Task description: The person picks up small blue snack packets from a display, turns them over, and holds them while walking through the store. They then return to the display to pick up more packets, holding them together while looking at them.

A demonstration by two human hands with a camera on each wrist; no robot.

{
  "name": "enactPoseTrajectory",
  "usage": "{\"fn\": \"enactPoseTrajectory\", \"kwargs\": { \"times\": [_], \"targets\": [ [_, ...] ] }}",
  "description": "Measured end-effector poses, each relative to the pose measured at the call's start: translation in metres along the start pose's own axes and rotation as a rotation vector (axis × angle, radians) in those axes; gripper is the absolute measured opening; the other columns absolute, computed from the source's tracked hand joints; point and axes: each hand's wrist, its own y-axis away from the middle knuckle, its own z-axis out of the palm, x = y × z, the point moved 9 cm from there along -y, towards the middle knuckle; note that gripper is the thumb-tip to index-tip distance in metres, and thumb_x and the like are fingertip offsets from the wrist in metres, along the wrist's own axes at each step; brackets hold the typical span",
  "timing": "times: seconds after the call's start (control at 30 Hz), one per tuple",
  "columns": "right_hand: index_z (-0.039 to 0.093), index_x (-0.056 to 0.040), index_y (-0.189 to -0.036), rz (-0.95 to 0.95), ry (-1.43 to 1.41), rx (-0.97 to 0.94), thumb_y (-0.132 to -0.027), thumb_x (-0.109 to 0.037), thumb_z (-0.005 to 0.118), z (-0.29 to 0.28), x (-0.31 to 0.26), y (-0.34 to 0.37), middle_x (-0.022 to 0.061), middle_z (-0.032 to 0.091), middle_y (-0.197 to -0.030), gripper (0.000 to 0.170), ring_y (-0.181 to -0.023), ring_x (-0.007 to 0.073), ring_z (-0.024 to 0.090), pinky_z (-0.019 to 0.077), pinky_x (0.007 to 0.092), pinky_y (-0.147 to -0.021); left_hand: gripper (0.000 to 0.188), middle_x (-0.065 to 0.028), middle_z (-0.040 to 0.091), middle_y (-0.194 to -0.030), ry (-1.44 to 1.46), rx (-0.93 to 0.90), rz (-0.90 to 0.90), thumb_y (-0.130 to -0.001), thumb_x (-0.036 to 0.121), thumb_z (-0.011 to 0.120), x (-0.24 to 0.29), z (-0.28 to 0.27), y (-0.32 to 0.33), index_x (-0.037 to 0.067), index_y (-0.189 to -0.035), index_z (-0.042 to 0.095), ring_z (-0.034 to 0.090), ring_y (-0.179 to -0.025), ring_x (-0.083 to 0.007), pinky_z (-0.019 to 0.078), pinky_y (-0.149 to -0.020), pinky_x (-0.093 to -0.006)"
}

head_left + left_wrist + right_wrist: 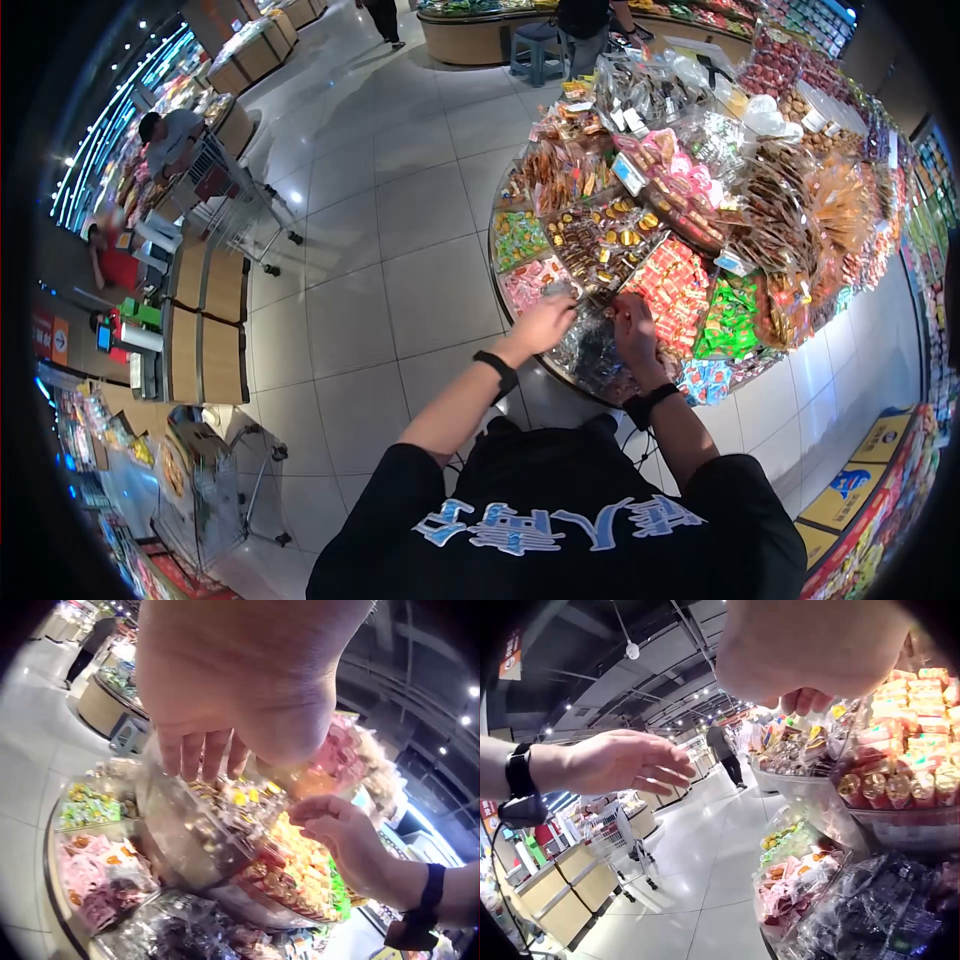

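Both hands are over the near edge of a round candy display. My left hand (543, 325) has its fingers relaxed and extended, near the pink-wrapped sweets (533, 284). In the left wrist view its fingers overlap the brown and gold wrapped sweets (247, 801). My right hand (635, 325) is beside the red and cream wrapped rolls (672, 285), its fingers loosely bent; nothing shows in it in the left wrist view. Dark sweets in clear wrappers (874, 907) lie below both hands. Each wrist wears a black band.
Clear dividers (202, 840) separate the sections. Green packets (730, 318) lie to the right, bagged dried goods (780, 190) farther back. A person pushes a shopping cart (225, 190) on the left; another cart (205, 490) stands at lower left. Tiled floor (350, 300) surrounds the display.
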Motion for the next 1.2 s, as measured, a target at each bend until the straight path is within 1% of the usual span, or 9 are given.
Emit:
{"fn": "enactPoseTrajectory", "kwargs": {
  "times": [0.17,0.27,0.4,0.67,0.87,1.0,1.03,1.1,1.2],
  "targets": [
    [0.060,-0.0030,-0.107,0.192,-0.056,-0.075,-0.082,0.002,0.058,0.062,-0.019,-0.026,0.0172,0.062,-0.102,0.026,-0.096,0.0367,0.062,0.0508,0.0418,-0.084,0.028,-0.0211,0.062,-0.116,0.002,0.070,-0.218,-0.096,0.018,0.052,-0.066,-0.093,0.045,-0.001,-0.114,0.060,0.058,-0.109,-0.0401,0.0463,-0.095,-0.0435],
    [0.060,-0.0027,-0.107,0.239,0.046,-0.102,-0.082,-0.001,0.058,0.079,-0.025,-0.049,0.0176,0.062,-0.100,0.025,-0.096,0.0368,0.061,0.0502,0.0420,-0.085,0.027,-0.0215,0.061,-0.115,0.020,0.103,-0.217,-0.096,0.017,0.052,-0.100,-0.108,0.036,-0.001,-0.115,0.059,0.058,-0.108,-0.0410,0.0463,-0.094,-0.0437],
    [0.061,-0.0023,-0.104,0.271,0.018,-0.060,-0.084,-0.006,0.061,0.094,-0.003,-0.071,0.0172,0.064,-0.103,0.021,-0.099,0.0368,0.061,0.0492,0.0417,-0.087,0.026,-0.0217,0.061,-0.112,0.024,0.074,-0.169,-0.097,0.019,0.051,-0.100,-0.120,-0.011,0.000,-0.113,0.059,0.059,-0.104,-0.0404,0.0470,-0.091,-0.0439],
    [0.063,-0.0038,-0.105,0.310,0.150,0.003,-0.085,-0.012,0.062,0.114,0.042,-0.175,0.0174,0.065,-0.103,0.022,-0.100,0.0370,0.060,0.0481,0.0442,-0.089,0.017,-0.0201,0.063,-0.103,0.038,0.089,0.065,-0.089,0.002,0.059,-0.127,-0.135,-0.119,0.001,-0.106,0.059,0.060,-0.097,-0.0406,0.0489,-0.084,-0.0418],
    [0.056,-0.0043,-0.119,0.262,0.414,0.013,-0.083,-0.011,0.059,0.140,0.051,-0.251,0.0181,0.064,-0.103,0.037,-0.104,0.0360,0.059,0.0435,0.0461,-0.095,0.015,-0.0178,0.064,-0.102,0.095,0.099,0.133,-0.090,0.005,0.058,-0.129,-0.163,-0.205,0.001,-0.105,0.059,0.060,-0.099,-0.0386,0.0491,-0.084,-0.0418],
    [0.045,-0.0014,-0.130,0.497,0.578,-0.012,-0.082,-0.009,0.061,0.160,0.096,-0.275,0.0223,0.058,-0.111,0.051,-0.103,0.0402,0.059,0.0507,0.0459,-0.087,0.022,-0.0159,0.060,-0.113,-0.054,0.080,0.302,-0.089,0.008,0.060,-0.149,-0.162,-0.262,0.003,-0.110,0.058,0.055,-0.110,-0.0373,0.0449,-0.095,-0.0438],
    [0.043,-0.0012,-0.130,0.601,0.577,0.002,-0.080,-0.007,0.064,0.158,0.103,-0.279,0.0240,0.056,-0.112,0.055,-0.101,0.0413,0.060,0.0521,0.0468,-0.084,0.030,-0.0169,0.054,-0.127,-0.089,-0.006,0.289,-0.091,0.016,0.060,-0.159,-0.155,-0.278,0.003,-0.117,0.056,0.047,-0.123,-0.0384,0.0369,-0.105,-0.0465],
    [0.039,-0.0002,-0.129,0.739,0.579,0.043,-0.074,-0.003,0.070,0.162,0.117,-0.278,0.0292,0.051,-0.118,0.063,-0.093,0.0446,0.063,0.0553,0.0486,-0.076,0.037,-0.0182,0.049,-0.134,-0.193,-0.048,0.409,-0.092,0.021,0.058,-0.162,-0.148,-0.303,0.003,-0.124,0.054,0.040,-0.130,-0.0386,0.0317,-0.110,-0.0481],
    [0.054,0.0044,-0.110,0.844,0.615,0.059,-0.074,-0.006,0.070,0.175,0.143,-0.264,0.0286,0.060,-0.102,0.041,-0.085,0.0444,0.065,0.0553,0.0501,-0.073,0.051,-0.0201,0.038,-0.147,-0.230,-0.267,0.537,-0.095,0.029,0.054,-0.184,-0.128,-0.328,0.000,-0.136,0.046,0.029,-0.141,-0.0382,0.0208,-0.116,-0.0512]
  ]
}}
